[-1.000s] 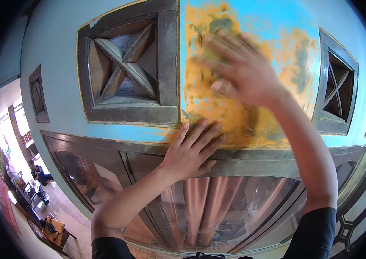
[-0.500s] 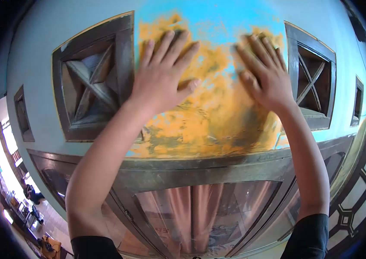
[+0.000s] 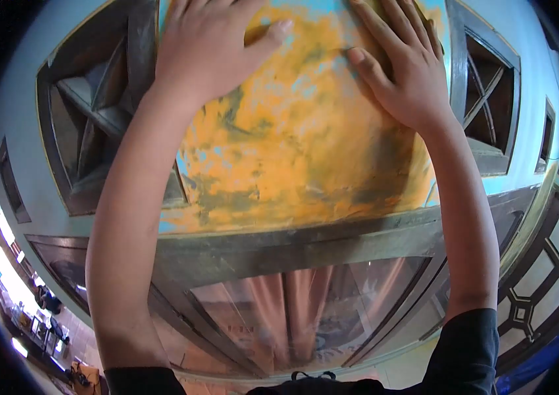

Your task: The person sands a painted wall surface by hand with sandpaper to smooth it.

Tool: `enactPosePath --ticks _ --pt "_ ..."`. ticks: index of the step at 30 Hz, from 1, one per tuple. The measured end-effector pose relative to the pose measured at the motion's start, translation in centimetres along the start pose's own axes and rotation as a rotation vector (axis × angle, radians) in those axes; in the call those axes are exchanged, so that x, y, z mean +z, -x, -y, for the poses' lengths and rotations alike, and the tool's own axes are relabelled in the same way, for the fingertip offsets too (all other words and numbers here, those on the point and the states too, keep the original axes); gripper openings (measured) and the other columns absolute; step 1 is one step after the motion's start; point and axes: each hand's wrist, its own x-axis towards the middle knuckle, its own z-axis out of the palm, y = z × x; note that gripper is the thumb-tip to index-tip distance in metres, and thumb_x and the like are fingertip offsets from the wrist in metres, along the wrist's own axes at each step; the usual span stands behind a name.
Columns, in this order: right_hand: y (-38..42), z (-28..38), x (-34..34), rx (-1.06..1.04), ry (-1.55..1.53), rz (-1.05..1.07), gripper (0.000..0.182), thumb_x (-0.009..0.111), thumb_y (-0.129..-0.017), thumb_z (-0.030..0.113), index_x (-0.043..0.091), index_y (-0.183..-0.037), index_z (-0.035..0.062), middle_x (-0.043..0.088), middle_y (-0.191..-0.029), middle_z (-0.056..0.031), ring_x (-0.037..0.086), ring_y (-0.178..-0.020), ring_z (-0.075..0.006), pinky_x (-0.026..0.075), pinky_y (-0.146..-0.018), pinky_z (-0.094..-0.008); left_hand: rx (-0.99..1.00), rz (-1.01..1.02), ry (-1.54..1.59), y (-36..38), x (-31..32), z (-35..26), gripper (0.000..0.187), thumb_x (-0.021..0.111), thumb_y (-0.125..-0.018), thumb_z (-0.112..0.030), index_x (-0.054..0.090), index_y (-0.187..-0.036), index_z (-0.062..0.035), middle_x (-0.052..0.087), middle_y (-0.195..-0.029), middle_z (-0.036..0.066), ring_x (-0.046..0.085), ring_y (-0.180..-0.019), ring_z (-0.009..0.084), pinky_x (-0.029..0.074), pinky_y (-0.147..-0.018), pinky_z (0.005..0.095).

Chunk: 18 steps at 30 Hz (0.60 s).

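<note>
Both arms stretch up to a wall (image 3: pixel 292 138) with patchy orange and light blue paint. At the upper left, my left hand (image 3: pixel 210 49) lies open near the wall, thumb spread to the right; its fingertips are cut off by the top edge. My right hand (image 3: pixel 410 76) is open at the upper right, palm toward the same painted patch, fingers stretched upward. Neither hand appears to hold anything. Whether the palms press on the wall cannot be made out for certain.
Wooden vent frames with crossed slats flank the patch, a left vent (image 3: pixel 98 105) and a right vent (image 3: pixel 490 99). Below runs a dark wooden lintel (image 3: pixel 306 247) over a glazed door with a pink curtain (image 3: pixel 306 309). A brown bag (image 3: pixel 85 375) sits at the lower left.
Both hands have shifted higher in the view, the left one also leftward. The wall and vents sit differently in the picture as the camera has moved. Both hands stay open.
</note>
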Motion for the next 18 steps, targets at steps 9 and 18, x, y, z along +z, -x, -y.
enactPosePath --ticks 9,18 --pt "8.9 8.7 0.8 -0.512 -0.228 0.280 0.055 0.042 -0.098 0.063 0.044 -0.149 0.0440 0.035 -0.162 0.0028 0.032 -0.150 -0.0252 0.020 -0.123 -0.0542 -0.012 -0.098 0.004 1.9 0.8 -0.2 0.064 0.048 -0.101 -0.043 0.033 -0.158 -0.0159 0.023 -0.166 0.012 0.016 -0.154 0.0316 0.010 -0.127 0.0472" --pt "1.5 2.4 -1.4 0.024 -0.025 0.154 0.066 0.046 -0.100 0.046 0.036 -0.157 0.0142 0.024 -0.166 -0.0156 0.013 -0.155 -0.0356 0.013 -0.124 -0.0518 -0.028 -0.048 0.056 6.1 0.1 -2.4 0.064 0.048 -0.101 -0.043 0.035 -0.157 -0.0168 0.023 -0.166 0.011 0.017 -0.154 0.0339 0.012 -0.125 0.0504"
